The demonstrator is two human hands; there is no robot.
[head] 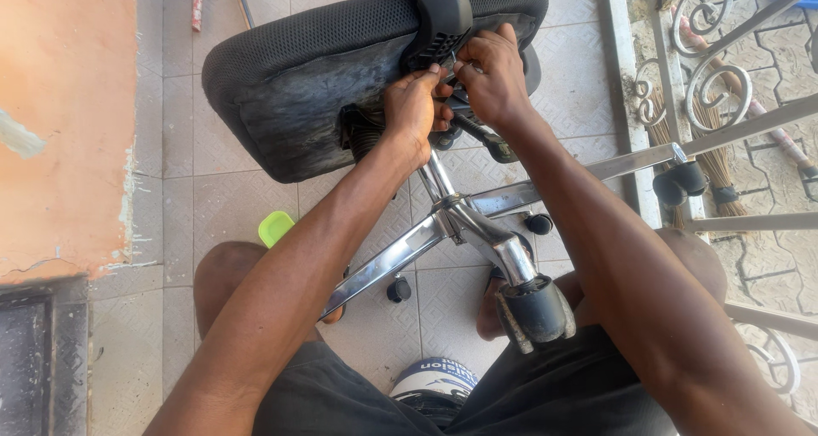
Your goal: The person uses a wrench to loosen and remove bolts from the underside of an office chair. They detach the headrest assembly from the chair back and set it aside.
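A black office chair lies tipped on its side, the underside of its mesh seat (290, 87) facing me. Its chrome star base (460, 219) with black castors points toward my lap. My left hand (416, 112) and my right hand (492, 78) are pressed together at the black plastic armrest bracket (436, 19) under the seat. The fingertips of both hands pinch around something small there; it is hidden by the fingers. One worn castor (532, 312) sits close above my knees.
A peach wall (64, 121) rises on the left over grey floor tiles (217, 206). A metal scrollwork gate (724, 87) with a broom behind it stands on the right. A green lid-like object (275, 227) lies by my left knee. A round printed object (434, 381) rests between my legs.
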